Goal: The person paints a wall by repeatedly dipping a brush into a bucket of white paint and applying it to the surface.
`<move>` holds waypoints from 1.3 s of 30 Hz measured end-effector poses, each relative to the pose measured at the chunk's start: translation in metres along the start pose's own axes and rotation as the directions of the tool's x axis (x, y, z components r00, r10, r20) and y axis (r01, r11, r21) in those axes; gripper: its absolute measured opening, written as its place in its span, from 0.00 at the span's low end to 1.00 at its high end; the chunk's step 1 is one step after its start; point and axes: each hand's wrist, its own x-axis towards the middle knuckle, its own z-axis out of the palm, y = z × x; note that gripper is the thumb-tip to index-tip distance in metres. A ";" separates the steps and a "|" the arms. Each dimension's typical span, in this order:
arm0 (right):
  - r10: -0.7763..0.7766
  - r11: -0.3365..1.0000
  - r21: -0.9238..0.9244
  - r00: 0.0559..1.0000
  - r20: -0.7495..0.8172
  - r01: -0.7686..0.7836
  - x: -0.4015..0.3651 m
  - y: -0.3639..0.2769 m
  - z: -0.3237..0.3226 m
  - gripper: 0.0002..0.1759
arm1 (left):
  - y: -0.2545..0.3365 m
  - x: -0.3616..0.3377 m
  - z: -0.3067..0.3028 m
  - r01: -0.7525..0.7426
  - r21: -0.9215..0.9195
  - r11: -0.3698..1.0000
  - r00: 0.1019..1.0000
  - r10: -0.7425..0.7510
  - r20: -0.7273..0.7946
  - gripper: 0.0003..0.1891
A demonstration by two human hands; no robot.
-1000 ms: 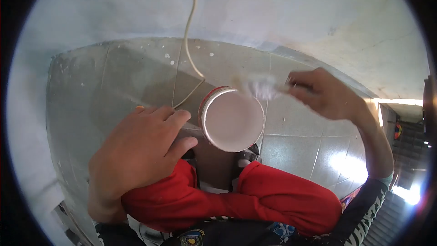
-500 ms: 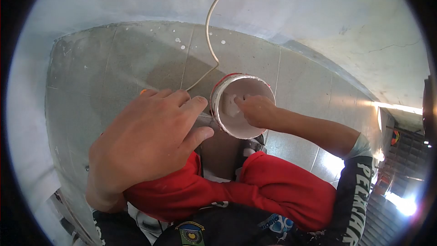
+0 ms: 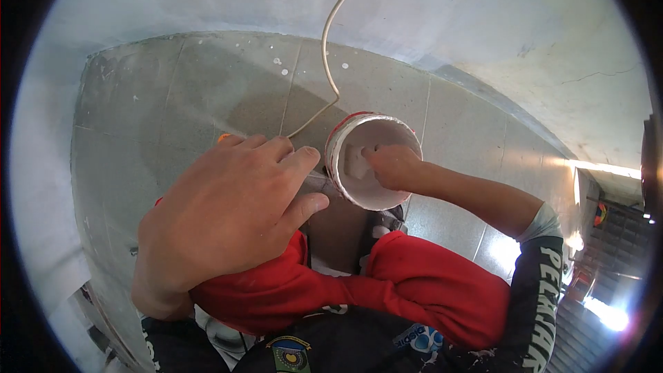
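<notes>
Fingers of the right hand (image 3: 395, 167) are bent and drawn nearly closed, and from where I stand in the room they seem to have hold of a pale, flat thing (image 3: 356, 163) down inside the bucket (image 3: 333, 155). Part of that grip is hidden by the hand itself, so I can't tell how the thumb sits.

In the head view, the right hand has just come down: a second ago it was out past the bucket's rim at two o'clock, with something whitish and blurred in its grip. Now it reaches in over the rim from three o'clock, so the handling is taking place within the bucket. The flat thing lies at about nine o'clock from the fingertips, right up against them, inside the wall.

The left hand (image 3: 221, 214) is loosely open over the red trousers (image 3: 435, 290), its thumb apart from the fingers. Nothing shows in it, though its palm is hidden. The bucket is near its fingertips, toward three o'clock. An orange bit (image 3: 223, 137) peeks out just beyond its knuckles at twelve o'clock. A cord (image 3: 324, 48) drops from twelve o'clock, bends beside the bucket's rim at ten, and runs down toward the left hand's fingers.
</notes>
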 end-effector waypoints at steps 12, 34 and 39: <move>0.042 0.999 0.004 0.998 0.036 -0.042 0.000 -0.003 -0.002 0.15 | 0.002 0.002 0.001 0.002 -0.012 1.000 1.000 -0.002 -0.011 0.21; -0.135 0.962 0.247 0.989 0.054 0.117 -0.024 0.016 -0.018 0.15 | 0.009 0.005 0.002 -0.008 0.000 1.000 0.999 0.008 -0.036 0.21; 0.000 0.958 0.286 0.994 -0.108 0.031 -0.069 0.014 -0.034 0.14 | 0.005 0.008 0.004 -0.019 0.015 1.000 0.997 0.020 -0.074 0.21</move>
